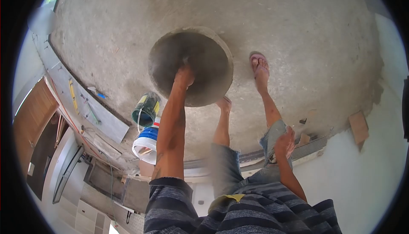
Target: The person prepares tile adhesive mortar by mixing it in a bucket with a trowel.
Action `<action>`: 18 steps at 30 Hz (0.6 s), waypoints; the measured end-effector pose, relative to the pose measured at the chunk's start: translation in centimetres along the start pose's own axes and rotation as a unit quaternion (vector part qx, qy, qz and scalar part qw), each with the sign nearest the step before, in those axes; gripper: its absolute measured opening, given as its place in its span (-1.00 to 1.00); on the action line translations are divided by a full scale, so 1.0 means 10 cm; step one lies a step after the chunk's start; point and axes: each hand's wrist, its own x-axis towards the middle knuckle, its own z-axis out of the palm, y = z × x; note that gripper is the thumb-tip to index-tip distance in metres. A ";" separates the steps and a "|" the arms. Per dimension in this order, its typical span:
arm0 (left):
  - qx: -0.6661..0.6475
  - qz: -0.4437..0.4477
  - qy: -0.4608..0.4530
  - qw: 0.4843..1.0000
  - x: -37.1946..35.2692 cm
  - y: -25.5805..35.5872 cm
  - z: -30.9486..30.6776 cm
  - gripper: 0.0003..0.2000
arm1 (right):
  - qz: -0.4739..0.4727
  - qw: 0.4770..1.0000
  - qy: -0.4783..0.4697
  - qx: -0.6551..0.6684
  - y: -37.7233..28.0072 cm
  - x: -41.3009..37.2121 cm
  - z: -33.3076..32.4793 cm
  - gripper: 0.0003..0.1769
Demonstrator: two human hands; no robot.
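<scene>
My left hand [184, 77] reaches down at arm's length and is closed on a round, cement-coated mixing pan [204, 55], held above the concrete floor [298, 29]; the fingers are hidden against the pan's grey inside. My right hand [284, 142] rests loosely against the frayed hem of my denim shorts [272, 134] at the right thigh and holds nothing. A pink flip-flop [259, 63] is on my right foot. My left foot [224, 104] shows partly under the pan's edge.
A green paint bucket [146, 110] and a white-and-blue bucket [146, 145] stand left of my legs. Tools, among them a yellow level [73, 95], lie on a grey board at the left. Cardboard scraps [358, 126] lean against the white wall on the right.
</scene>
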 end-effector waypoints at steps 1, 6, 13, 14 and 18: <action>-0.004 0.004 -0.027 1.000 -0.03 -0.05 0.03 -0.76 | -0.004 1.000 0.019 -0.003 0.05 0.01 0.06 -0.61; 0.057 0.050 -0.117 0.990 -0.18 0.00 0.14 -0.83 | 0.029 0.999 -0.016 -0.010 -0.08 0.00 -0.05 -0.60; -0.296 -0.014 -0.097 0.950 -0.39 0.26 0.41 -0.83 | -0.025 0.997 0.067 -0.022 0.30 0.09 0.39 -0.60; -0.438 -0.096 -0.080 0.890 -0.42 0.37 0.39 -0.82 | -0.024 0.997 0.065 -0.024 0.26 0.07 0.35 -0.60; -0.797 -0.385 -0.033 0.463 -0.36 0.79 0.22 -0.84 | -0.059 0.996 0.064 -0.005 0.26 0.03 0.28 -0.62</action>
